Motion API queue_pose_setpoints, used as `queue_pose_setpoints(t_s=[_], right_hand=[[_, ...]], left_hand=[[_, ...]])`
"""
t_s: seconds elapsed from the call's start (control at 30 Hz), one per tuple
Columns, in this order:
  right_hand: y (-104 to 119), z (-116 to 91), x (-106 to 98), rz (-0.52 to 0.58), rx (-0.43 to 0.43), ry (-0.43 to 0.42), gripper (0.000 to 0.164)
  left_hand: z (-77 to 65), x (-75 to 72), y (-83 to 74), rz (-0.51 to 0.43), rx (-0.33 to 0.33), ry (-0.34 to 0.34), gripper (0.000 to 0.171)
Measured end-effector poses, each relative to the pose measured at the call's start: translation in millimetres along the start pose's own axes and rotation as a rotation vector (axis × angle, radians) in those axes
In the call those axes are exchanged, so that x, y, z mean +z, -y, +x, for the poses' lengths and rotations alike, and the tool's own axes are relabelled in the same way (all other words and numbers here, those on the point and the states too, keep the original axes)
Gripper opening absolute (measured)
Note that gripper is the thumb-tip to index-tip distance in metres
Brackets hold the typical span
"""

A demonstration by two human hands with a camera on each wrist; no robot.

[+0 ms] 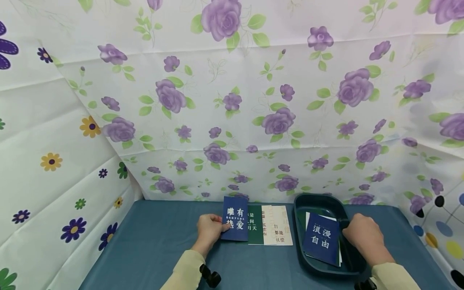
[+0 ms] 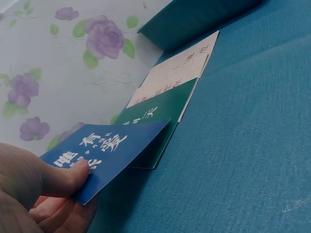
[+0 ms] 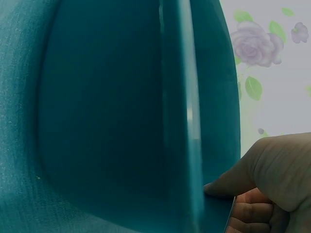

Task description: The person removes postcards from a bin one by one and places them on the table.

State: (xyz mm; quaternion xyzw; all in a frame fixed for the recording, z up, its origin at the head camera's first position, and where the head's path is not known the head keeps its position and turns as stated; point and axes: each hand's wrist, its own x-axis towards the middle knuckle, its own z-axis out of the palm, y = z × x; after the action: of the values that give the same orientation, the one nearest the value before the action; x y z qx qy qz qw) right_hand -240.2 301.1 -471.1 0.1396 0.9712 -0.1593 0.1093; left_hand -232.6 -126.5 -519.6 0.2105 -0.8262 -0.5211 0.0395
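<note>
My left hand [image 1: 209, 230] pinches a blue card [image 1: 238, 219] with white Chinese characters, thumb on its printed face. In the left wrist view this card [image 2: 104, 145] is tilted, its far edge overlapping a green card [image 2: 163, 116]. Beyond the green one, cream cards [image 1: 282, 225] lie overlapping in the row. To the right stands a deep dark-teal tray [image 1: 322, 204]. My right hand [image 1: 365, 237] grips its right side, the thumb pressed inside the edge and fingers outside in the right wrist view. Inside the tray, another blue card [image 1: 322, 238] tops a small pile with white and green edges showing.
A blue-green cloth [image 1: 163, 233] covers the table. Behind it hangs a white curtain [image 1: 250, 169] with purple roses, close to the row of cards and the tray's far end. Another flowered sheet [image 1: 65, 189] closes off the left side, and a dotted one [image 1: 444, 229] the right.
</note>
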Motion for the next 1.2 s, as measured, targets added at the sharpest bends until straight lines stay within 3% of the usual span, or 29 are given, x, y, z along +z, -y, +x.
queue_pose_setpoints(t_s=[0.47, 1.2], right_hand=[[-1, -1, 1, 0.010, -0.006, -0.013, 0.020], [2, -5, 1, 0.006, 0.003, -0.013, 0.020]], left_hand=[[1.8, 6.4, 8.3, 0.018, -0.016, 0.010, 0.025], [-3.8, 13.8, 0.8, 0.104, 0.033, 0.009, 0.027]])
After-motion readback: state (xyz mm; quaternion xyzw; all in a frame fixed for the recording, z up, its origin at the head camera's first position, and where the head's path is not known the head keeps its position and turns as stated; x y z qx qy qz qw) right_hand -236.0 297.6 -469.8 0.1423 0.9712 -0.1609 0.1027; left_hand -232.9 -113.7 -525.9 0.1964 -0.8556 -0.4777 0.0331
